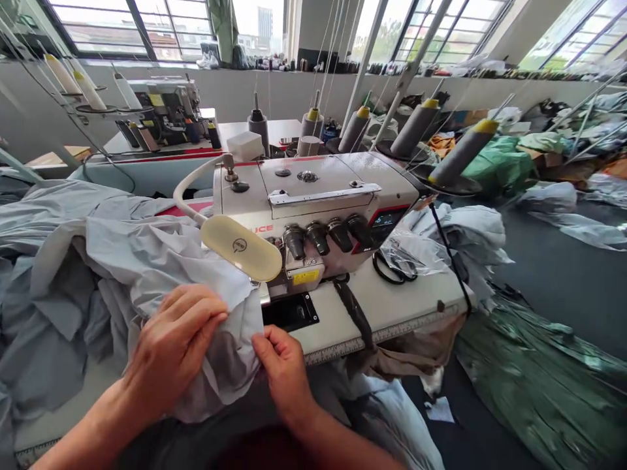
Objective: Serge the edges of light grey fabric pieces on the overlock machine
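Light grey fabric point(161, 267) is heaped over the left of the table and runs up to the sewing machine point(318, 196), an overlock type with several thread cones behind it. My left hand point(171, 346) lies over the cloth with its fingers bent and pinched together on a fold. At the cloth's right edge, just in front of the machine's black plate point(291, 313), my right hand point(284, 365) pinches the fabric between thumb and forefinger. A cream oval lamp head point(241, 248) hangs above and hides the needle area.
Scissors point(394, 267) with black handles lie on the machine table by a plastic bag. A measuring tape point(337, 349) runs along the front edge. Grey thread cones point(463, 150) stand behind. Dark green fabric point(543, 378) is piled on the floor at right.
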Tool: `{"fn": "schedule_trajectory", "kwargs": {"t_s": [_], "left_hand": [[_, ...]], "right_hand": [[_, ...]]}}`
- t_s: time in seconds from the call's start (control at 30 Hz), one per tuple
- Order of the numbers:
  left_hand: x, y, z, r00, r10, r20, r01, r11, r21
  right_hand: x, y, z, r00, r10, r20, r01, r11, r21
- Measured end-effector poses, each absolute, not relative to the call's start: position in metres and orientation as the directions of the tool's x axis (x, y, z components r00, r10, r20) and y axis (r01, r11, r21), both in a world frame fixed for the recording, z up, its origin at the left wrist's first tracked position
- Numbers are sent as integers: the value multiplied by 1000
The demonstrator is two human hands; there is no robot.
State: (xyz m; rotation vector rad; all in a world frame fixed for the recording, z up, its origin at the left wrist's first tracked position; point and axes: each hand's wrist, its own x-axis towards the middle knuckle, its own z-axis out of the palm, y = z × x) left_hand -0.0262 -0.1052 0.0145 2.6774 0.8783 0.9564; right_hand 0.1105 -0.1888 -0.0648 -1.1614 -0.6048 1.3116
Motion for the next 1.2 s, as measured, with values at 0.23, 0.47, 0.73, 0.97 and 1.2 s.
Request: {"fn": "schedule_trajectory", "kwargs": {"t_s": [0.23,0.47,0.73,0.97,1.2], "left_hand": [[-17,-97,-2,640,603,476,559,-791,250],[-18,-97,1,646,623,441,516,-782,349],[-13,-115,-15,767,291,572,345,-939,15],[25,-124,-17,731,322,601,553,-796,-247],[-38,-99,-13,694,489,528,560,-828,33]], "right_hand": [[117,-180,-61,239,940,-245,-441,-120,-890],[120,-185,-63,254,940,-226,-417,-105,-903],[118,-196,-63,218,948,-234,-396,-133,-908],[114,-179,-61,313,935,-168,-349,-51,-936],[120,-184,-76,431,900,69,-8,80,-997]]}}
